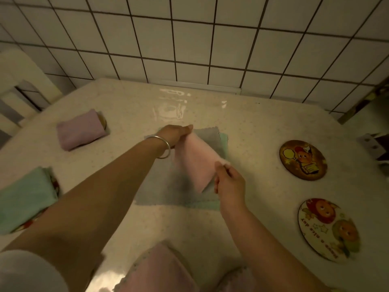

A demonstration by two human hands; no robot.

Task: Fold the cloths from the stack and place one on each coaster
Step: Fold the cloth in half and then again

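A pink cloth (197,163) hangs above the middle of the table, held at two corners. My left hand (175,133) pinches its far corner and my right hand (228,182) pinches its near corner. Under it lies the stack of flat cloths (168,192), grey on top with green edges showing. A folded lilac cloth (81,129) rests on a coaster (103,121) at the far left. A folded green cloth (25,199) covers another coaster (55,184) at the near left. Two bare round coasters sit on the right: a dark one (303,160) and a light one (329,229).
The table (252,127) has a glossy pale cover and stands against a white tiled wall (210,39). A folded pink cloth (160,270) lies at the near edge. A white chair (19,81) stands at the far left. Dark objects (376,148) sit at the right edge.
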